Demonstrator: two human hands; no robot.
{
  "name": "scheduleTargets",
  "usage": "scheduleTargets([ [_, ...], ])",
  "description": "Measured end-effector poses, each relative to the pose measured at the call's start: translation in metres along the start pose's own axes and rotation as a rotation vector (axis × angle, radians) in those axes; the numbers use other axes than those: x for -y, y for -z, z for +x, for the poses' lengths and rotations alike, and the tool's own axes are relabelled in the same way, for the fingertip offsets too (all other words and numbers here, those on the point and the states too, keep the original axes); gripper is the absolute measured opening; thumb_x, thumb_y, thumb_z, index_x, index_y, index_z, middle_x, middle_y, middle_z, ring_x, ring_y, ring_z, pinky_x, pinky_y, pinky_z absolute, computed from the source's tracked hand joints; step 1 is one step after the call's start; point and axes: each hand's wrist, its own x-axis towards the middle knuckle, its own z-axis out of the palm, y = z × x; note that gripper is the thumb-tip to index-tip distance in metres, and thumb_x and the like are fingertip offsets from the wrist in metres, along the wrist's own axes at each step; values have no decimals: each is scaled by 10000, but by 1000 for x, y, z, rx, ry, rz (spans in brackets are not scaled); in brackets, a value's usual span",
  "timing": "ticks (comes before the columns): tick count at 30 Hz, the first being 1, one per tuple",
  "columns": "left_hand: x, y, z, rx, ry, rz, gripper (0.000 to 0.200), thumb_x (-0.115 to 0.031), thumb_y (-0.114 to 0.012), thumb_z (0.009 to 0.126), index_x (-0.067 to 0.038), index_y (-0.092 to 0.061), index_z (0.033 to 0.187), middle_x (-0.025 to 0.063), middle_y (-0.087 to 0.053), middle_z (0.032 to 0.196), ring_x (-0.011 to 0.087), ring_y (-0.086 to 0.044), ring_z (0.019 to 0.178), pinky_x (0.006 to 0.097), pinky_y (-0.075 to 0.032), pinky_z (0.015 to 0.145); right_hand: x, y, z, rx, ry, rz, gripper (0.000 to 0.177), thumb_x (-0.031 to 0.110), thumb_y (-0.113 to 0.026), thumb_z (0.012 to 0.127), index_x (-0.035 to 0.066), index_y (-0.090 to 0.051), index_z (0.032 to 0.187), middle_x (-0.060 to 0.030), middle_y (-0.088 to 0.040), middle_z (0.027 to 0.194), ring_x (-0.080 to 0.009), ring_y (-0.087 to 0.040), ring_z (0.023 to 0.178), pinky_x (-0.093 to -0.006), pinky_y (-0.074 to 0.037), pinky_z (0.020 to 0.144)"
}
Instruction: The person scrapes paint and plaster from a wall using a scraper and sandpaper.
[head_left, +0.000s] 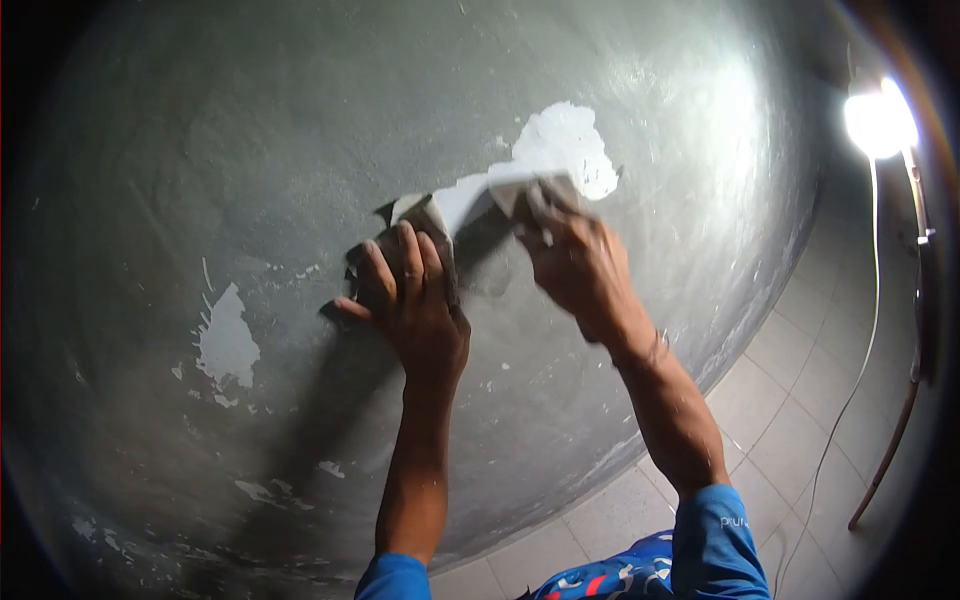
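A dark grey painted wall (pixel 270 150) fills most of the view, with a bare white patch (pixel 565 140) where the coating is gone. My right hand (pixel 580 250) grips a wide, flat scraper (pixel 520 195), blurred by motion, against the lower edge of that patch. To its left, my left hand (pixel 415 310) lies on a torn, curling flap of paint (pixel 425 215), fingers stretched out and spread; its thumb is mostly hidden. Between the hands runs a strip of bare white wall, partly in shadow.
Another white patch (pixel 228 340) shows lower left, with small chips around it. At the right a bright lamp (pixel 880 120) is fixed to a pole (pixel 915 290), and a white cable (pixel 870 350) hangs down. Pale floor tiles (pixel 760 400) lie along the wall's foot.
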Motion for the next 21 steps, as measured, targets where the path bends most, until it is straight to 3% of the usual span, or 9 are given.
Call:
scheduleTargets([
  [6,-3,1,-3,0,22,9,472,-87,-507,837,-68,-482,1308,68,-361,1447,394,-242,1355,688,131,990,-6,-5,45,-57,-51,21,281,144,-652,792,63,-648,1061,-145,-567,1227,-331,-659,866,-372,-548,675],
  [8,-3,4,-6,29,65,6,494,-79,-521,823,-65,-477,1314,69,-351,1453,392,-221,1364,686,114,1000,-33,11,25,-235,-53,211,259,123,-672,779,59,-661,1030,-149,-573,1214,-323,-614,1005,-358,-529,777],
  [12,10,7,13,-145,280,85,469,-86,-509,878,-45,-438,1340,114,-324,1460,402,-176,1373,665,38,1038,-145,60,-113,-58,-453,323,387,27,-622,816,-38,-551,1191,-185,-501,1307,-259,-508,1193,-338,-403,978],
  [15,-7,-20,28,-369,419,-52,438,-116,-468,920,-75,-423,1353,136,-312,1460,405,-168,1373,678,-21,1036,-266,115,-299,472,-608,-73,347,176,-597,855,-24,-585,1138,-253,-584,1137,-379,-553,1076,-418,-425,933],
  [16,-36,-48,31,-364,433,-69,440,-121,-468,920,-89,-421,1356,142,-312,1459,406,-169,1373,681,-40,1035,-287,145,-359,645,-718,-228,286,149,-632,792,-9,-636,1031,-254,-628,967,-378,-604,948,-426,-473,805],
  [17,-84,-71,34,-254,415,68,435,-122,-443,923,-118,-421,1358,133,-304,1464,381,-195,1371,674,-69,1043,-289,176,-388,717,-837,-177,248,99,-612,797,-17,-641,1015,-250,-637,940,-370,-625,906,-436,-485,785],
  [18,-135,-97,20,-254,314,-62,423,-80,-450,896,-91,-469,1319,157,-376,1406,327,-262,1349,625,-130,1059,-322,194,-447,480,-454,42,278,36,-599,787,-19,-618,1058,-216,-651,920,-324,-655,789,-413,-519,690],
  [19,-186,-116,-5,-231,211,-194,415,-39,-457,869,-64,-517,1279,181,-449,1349,272,-329,1327,577,-191,1075,-325,236,-478,797,-781,-75,524,397,-599,837,155,-528,1296,-131,-635,611,-246,-592,482,-406,-483,497],
  [21,-258,-144,-92,441,-231,-540,359,-77,-469,867,-88,-582,1207,91,-484,1342,255,-265,1362,612,-159,1072,-352,276,-516,860,-1065,-73,481,299,-592,858,40,-535,1259,-89,-583,565,-167,-512,454,-350,-436,448],
])
